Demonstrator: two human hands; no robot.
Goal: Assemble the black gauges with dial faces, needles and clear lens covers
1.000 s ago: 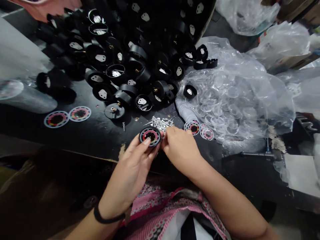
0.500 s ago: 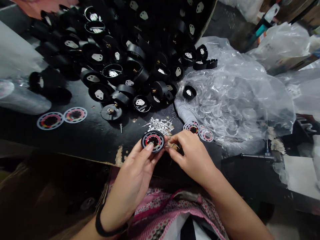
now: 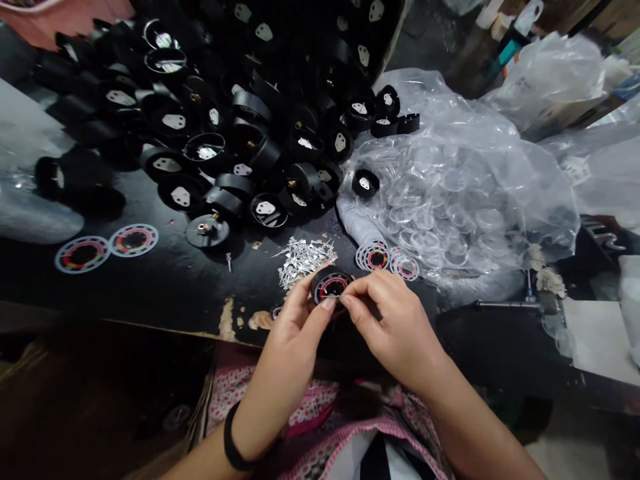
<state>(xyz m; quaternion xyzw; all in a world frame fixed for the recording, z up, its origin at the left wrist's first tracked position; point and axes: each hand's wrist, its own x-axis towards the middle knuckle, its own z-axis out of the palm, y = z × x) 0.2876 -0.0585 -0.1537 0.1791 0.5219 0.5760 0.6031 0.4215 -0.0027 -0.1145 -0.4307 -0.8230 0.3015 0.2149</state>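
My left hand is closed around a round black pressure gauge whose dial has red and white rings. Its thumb lies on the near edge of the dial. A thin pale gauge needle crosses the lower part of the dial, and the fingertips of my right hand pinch its right end. Just beyond the gauge lies a heap of small white needles. A stack of printed dial discs lies toppled over to the right.
Many black gauge cases are piled at the back and left. Two loose dial discs lie at left. Clear plastic covers fill a bag at right. A single needle lies near an upturned gauge case.
The gauge has moved right and tilted within my left hand. My right fingertips have come from beside the gauge onto its dial, with the needle. The view has shifted slightly.
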